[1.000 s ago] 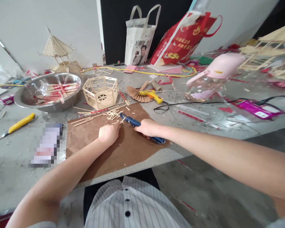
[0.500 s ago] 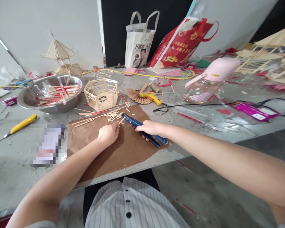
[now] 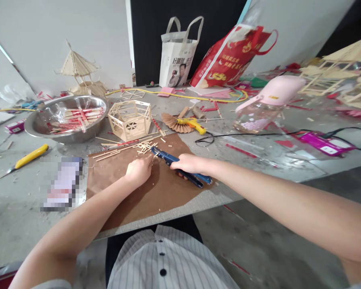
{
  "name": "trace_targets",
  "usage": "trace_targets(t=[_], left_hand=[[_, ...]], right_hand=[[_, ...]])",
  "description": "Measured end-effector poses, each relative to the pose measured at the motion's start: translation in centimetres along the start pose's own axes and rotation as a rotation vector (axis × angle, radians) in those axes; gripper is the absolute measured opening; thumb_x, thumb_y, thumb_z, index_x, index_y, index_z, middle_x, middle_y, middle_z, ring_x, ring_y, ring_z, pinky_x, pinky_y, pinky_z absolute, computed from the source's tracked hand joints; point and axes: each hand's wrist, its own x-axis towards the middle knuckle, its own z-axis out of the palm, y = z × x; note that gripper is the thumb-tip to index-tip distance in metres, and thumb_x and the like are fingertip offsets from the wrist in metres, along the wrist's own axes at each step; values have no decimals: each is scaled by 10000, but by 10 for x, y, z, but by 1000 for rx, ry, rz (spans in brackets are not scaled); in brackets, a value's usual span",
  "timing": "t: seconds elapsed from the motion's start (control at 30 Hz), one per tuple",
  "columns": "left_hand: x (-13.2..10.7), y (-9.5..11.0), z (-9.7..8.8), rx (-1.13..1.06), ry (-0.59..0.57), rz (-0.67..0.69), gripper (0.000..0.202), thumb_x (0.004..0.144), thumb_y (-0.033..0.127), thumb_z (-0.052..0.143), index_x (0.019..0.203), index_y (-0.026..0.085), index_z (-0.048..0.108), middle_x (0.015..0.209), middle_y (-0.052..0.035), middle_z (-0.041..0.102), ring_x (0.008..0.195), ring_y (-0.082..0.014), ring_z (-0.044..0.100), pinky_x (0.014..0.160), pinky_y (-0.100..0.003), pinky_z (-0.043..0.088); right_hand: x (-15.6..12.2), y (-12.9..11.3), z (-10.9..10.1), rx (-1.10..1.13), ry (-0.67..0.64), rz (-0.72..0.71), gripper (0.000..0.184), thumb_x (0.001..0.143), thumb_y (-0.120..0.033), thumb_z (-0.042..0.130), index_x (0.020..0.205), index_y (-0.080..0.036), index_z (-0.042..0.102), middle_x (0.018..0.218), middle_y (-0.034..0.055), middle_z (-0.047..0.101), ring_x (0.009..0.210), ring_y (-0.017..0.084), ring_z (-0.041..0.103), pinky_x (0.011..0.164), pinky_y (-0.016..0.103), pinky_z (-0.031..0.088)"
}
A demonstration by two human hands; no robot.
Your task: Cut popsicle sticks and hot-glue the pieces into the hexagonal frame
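Observation:
My right hand (image 3: 186,163) is closed round the handles of a blue hand cutter (image 3: 162,154), its jaws pointing left. My left hand (image 3: 139,170) pinches a thin wooden stick (image 3: 155,154), mostly hidden by the fingers, right at the jaws. Just beyond both hands lies a pile of short cut wooden pieces (image 3: 144,147). A few longer wooden sticks (image 3: 108,154) rest to the left of the pile. All this is on a brown sheet (image 3: 132,204). Behind it stands a hexagonal frame of sticks (image 3: 129,120).
A steel bowl (image 3: 66,138) holds red-wrapped sticks. Left are a yellow utility knife (image 3: 31,156) and a blurred phone (image 3: 63,182). A yellow glue gun (image 3: 192,123), a pink-lidded bottle (image 3: 258,108) and a purple device with a cord (image 3: 327,143) lie to the right. Stick pavilion (image 3: 78,68) stands behind.
The cutter's jaws have shifted slightly left, closer to my left fingers, and its handles look closer together. The view has shifted a little; the other things stay put.

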Motion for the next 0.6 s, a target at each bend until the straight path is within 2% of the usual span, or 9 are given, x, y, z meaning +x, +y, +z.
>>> trace_targets(t=[0.37, 0.6], left_hand=[[2, -3, -2, -6, -27, -34, 370, 881, 294, 297, 1192, 261, 495, 1008, -59, 660, 909, -210, 619, 753, -317, 469], [2, -1, -1, 1, -18, -20, 360, 876, 295, 295, 1160, 259, 513, 977, -57, 667, 894, -222, 623, 730, -331, 477]], right_hand=[[2, 1, 0, -16, 8, 7, 210, 668, -337, 493, 624, -133, 521, 583, 56, 588, 417, 117, 490, 420, 241, 387], [1, -1, 1, -49, 4, -11, 207, 664, -330, 469, 620, -134, 522, 589, 59, 592, 397, 121, 493, 395, 241, 374]])
